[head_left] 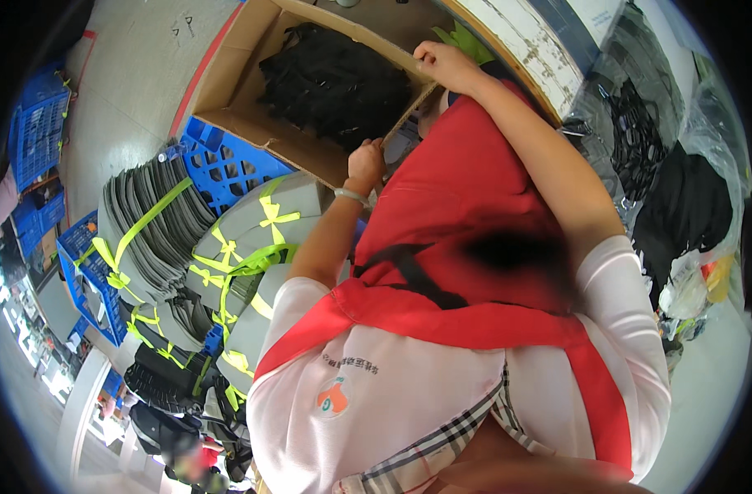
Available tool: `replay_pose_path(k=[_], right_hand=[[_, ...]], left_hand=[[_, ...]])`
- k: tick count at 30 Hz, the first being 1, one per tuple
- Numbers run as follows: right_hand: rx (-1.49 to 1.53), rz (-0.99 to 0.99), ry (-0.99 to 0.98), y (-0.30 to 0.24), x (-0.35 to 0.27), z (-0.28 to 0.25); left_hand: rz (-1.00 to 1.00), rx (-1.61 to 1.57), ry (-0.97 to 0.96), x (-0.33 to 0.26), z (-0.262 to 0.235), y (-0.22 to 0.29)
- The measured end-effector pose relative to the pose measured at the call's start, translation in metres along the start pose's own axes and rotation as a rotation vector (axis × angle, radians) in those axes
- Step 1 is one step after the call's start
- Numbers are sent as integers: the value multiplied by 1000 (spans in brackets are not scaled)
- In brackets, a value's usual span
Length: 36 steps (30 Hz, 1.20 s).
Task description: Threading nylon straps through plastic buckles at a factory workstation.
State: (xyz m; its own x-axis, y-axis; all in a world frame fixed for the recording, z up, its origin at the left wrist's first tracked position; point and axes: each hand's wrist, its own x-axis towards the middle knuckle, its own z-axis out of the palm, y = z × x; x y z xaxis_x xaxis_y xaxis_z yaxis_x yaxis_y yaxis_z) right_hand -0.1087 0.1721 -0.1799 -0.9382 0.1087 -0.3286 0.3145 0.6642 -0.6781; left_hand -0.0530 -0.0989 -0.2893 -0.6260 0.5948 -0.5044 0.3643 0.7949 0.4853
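An open cardboard box (228, 82) stands in front of me, with a heap of black fabric pieces (330, 82) inside it. My left hand (366, 167), with a pale bangle on the wrist, is closed on the box's near rim. At the box's right corner, my right hand (448, 66) grips the edge with bent fingers. My red apron (450, 189) comes up close to the box's near right side.
To the left, a blue plastic crate (228, 165) adjoins stacks of grey cut pieces (149, 218) tied with yellow-green strips. More blue crates (38, 132) stand farther left. A worn white board (524, 49) lies beyond my right arm, and clear plastic bags with black items (639, 123) lie at right.
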Motion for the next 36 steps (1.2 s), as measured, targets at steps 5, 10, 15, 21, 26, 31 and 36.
replay_pose_path(k=[5, 10, 15, 21, 26, 31, 36], right_hand=[[-226, -69, 101, -22, -6, 13], [-325, 21, 190, -35, 25, 32], [-376, 130, 74, -55, 52, 39], [-438, 0, -11, -49, 48, 37], [-396, -144, 40, -107, 6, -4], [-461, -312, 100, -174, -50, -65], [-451, -326, 87, -211, -112, -95]], left_hand=[[50, -15, 93, -17, -36, -12], [72, -12, 147, -33, -83, -17], [-6, 4, 32, -51, -128, -13], [166, -26, 116, -78, -125, -17], [208, -31, 87, -130, -172, 2], [250, -106, 122, -196, -229, 42], [241, -305, -77, -233, -268, 66]])
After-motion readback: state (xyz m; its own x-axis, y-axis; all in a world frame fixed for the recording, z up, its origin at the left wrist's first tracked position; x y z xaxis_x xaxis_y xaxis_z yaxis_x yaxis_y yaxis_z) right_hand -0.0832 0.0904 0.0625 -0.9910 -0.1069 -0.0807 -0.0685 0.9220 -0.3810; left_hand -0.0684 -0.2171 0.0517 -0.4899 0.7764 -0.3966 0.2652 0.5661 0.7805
